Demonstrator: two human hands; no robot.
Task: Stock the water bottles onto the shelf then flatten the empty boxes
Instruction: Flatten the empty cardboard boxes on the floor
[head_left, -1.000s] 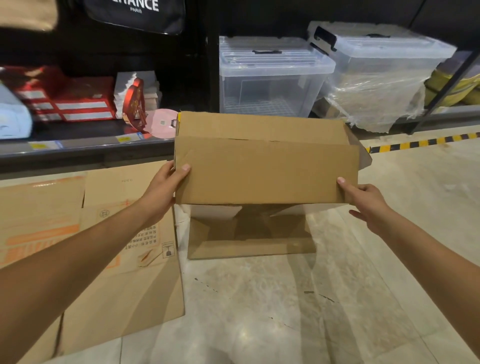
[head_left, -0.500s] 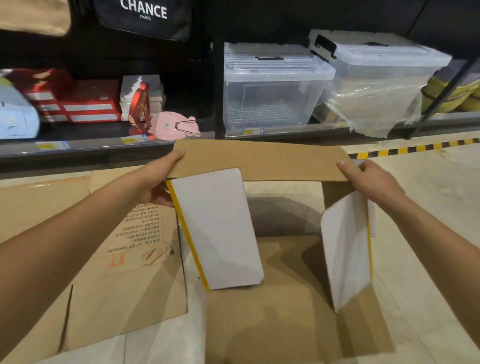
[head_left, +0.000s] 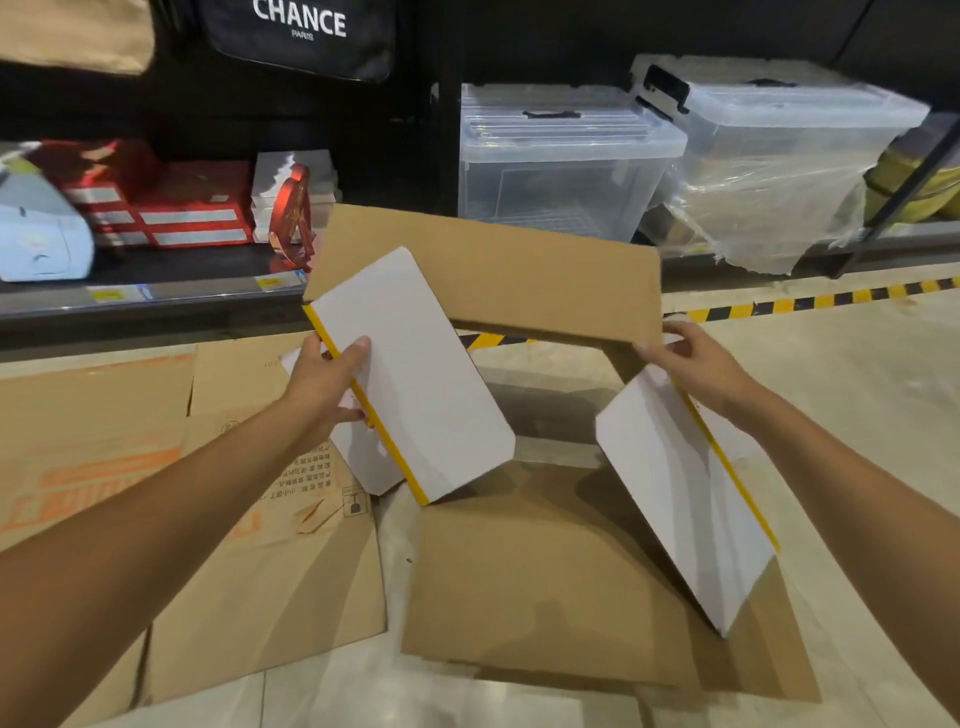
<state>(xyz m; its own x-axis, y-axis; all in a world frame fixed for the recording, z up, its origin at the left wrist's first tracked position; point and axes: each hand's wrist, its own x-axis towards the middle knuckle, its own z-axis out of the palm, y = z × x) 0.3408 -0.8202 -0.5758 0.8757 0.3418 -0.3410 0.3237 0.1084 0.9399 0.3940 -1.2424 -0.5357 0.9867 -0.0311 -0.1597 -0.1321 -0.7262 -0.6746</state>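
I hold an empty cardboard box (head_left: 498, 280) above the floor, opened out with both ends unfolded. Its brown far panel tilts up towards the shelf and a brown flap (head_left: 545, 587) hangs low towards me. My left hand (head_left: 324, 382) grips the yellow-edged corner by the white left flap (head_left: 415, 379), thumb on the white face. My right hand (head_left: 696, 364) pinches the opposite corner above the white right flap (head_left: 670, 493). No water bottles are in sight.
Flattened cardboard (head_left: 156, 467) lies on the floor to the left. Behind stands a low dark shelf (head_left: 156, 293) with red boxes (head_left: 192, 202), a white device and clear plastic bins (head_left: 561, 156). Yellow-black tape (head_left: 810, 304) marks the floor on the right.
The box was closed and upright a second ago. It has since been tipped open, the white side flaps have swung out, and my hands have shifted to its upper corners.
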